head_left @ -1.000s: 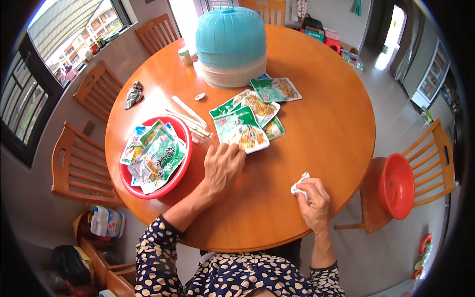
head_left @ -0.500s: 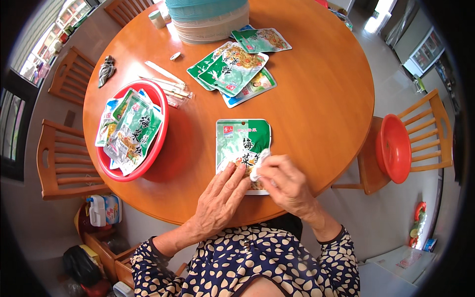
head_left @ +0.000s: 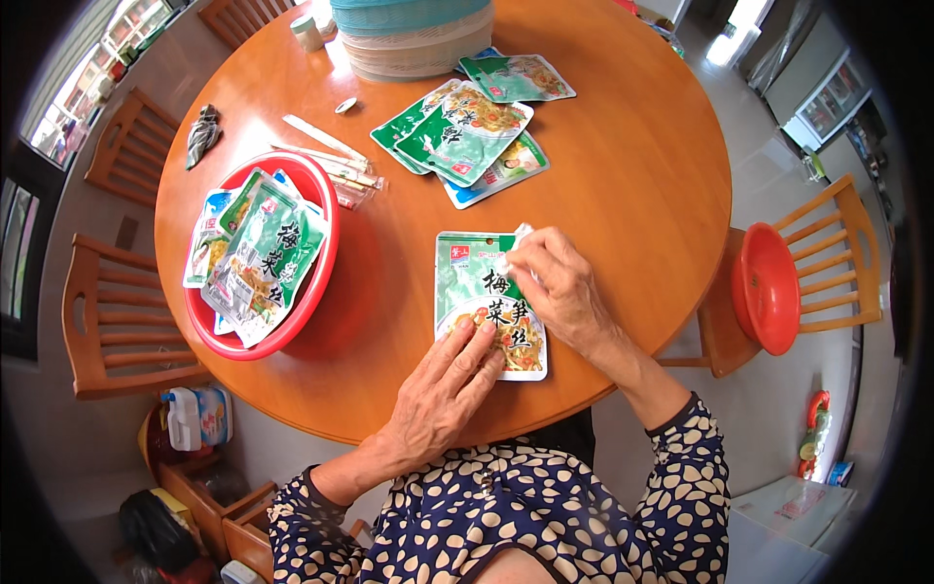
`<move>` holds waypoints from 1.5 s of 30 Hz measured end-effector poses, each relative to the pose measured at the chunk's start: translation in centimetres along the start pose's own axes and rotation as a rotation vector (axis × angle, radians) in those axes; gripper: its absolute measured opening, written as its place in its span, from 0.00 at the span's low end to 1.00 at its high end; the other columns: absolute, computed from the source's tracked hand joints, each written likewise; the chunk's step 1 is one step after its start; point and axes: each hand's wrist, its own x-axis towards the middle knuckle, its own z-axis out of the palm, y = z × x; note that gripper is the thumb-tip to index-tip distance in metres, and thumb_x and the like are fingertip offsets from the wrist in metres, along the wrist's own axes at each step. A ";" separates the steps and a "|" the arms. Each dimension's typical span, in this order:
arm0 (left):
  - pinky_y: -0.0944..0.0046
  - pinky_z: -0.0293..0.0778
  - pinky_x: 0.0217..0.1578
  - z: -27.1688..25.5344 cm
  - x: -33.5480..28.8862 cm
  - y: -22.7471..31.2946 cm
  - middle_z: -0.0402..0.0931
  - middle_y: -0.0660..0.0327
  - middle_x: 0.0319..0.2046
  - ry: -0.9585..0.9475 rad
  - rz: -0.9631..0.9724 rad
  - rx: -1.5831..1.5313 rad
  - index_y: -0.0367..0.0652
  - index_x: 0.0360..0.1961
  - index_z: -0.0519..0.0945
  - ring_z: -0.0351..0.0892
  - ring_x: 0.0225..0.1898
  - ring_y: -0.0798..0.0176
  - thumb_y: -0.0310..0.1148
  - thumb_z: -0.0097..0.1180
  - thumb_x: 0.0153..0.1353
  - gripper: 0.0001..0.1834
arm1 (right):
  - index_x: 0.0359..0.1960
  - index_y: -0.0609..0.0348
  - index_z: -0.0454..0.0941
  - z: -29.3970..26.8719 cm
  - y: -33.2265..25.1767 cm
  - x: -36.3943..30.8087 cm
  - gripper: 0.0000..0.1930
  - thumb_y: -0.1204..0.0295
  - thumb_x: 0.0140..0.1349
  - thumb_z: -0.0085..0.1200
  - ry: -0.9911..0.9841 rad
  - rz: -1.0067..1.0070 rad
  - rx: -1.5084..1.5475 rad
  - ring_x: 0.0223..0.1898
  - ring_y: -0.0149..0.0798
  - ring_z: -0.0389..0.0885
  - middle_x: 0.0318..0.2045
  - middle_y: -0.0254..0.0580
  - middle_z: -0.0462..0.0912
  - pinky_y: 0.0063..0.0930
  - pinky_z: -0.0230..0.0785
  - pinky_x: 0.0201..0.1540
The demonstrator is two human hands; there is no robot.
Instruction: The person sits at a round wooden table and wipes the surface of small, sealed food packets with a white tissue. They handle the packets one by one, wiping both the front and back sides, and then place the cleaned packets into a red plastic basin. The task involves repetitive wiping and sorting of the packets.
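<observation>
A green and white food pouch [head_left: 465,287] with a picture of shredded food lies flat on the table in front of me. My left hand [head_left: 440,391] rests on its lower left part, fingers stretched out and flat. Over the pouch's upper right corner, my right hand [head_left: 559,287] is closed on a crumpled white tissue [head_left: 523,232]; only a bit of it shows past the fingers. Farther back lies a loose pile of similar pouches [head_left: 467,136]. To the left, a red basin [head_left: 331,255] holds several more pouches [head_left: 261,255].
The round wooden table [head_left: 623,175] also bears a stacked blue and beige basket [head_left: 413,44], wrapped sticks [head_left: 341,165], a dark crumpled cloth [head_left: 202,136] and a small cup [head_left: 306,34]. Wooden chairs [head_left: 131,316] stand around it; one at right carries a red basin [head_left: 767,287].
My right hand has moved up along the pouch's right side, from its middle to the upper right corner, with the tissue. The left hand stays on the pouch's lower part.
</observation>
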 end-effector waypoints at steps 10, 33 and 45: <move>0.50 0.67 0.66 0.4 -0.5 -0.4 0.69 0.52 0.66 0.055 0.023 -0.002 0.38 0.55 0.78 0.66 0.69 0.47 0.30 0.51 0.62 0.20 | 0.36 0.61 0.80 -1.0 -1.4 -1.4 0.08 0.83 0.55 0.61 -0.102 0.045 0.135 0.39 0.48 0.79 0.35 0.44 0.77 0.39 0.74 0.45; 0.49 0.66 0.66 0.2 -0.3 -0.3 0.69 0.55 0.66 0.051 -0.003 -0.021 0.40 0.58 0.77 0.66 0.69 0.48 0.30 0.51 0.61 0.23 | 0.34 0.56 0.81 -0.7 -0.5 0.5 0.06 0.80 0.54 0.61 -0.188 -0.111 0.017 0.40 0.43 0.77 0.36 0.37 0.78 0.38 0.68 0.44; 0.49 0.65 0.68 0.7 -0.6 -0.7 0.67 0.56 0.67 0.048 0.063 -0.019 0.45 0.62 0.76 0.66 0.68 0.48 0.33 0.49 0.62 0.25 | 0.32 0.58 0.81 -0.3 -1.0 2.1 0.02 0.77 0.56 0.60 -0.404 -0.105 0.207 0.39 0.46 0.78 0.33 0.41 0.80 0.39 0.71 0.45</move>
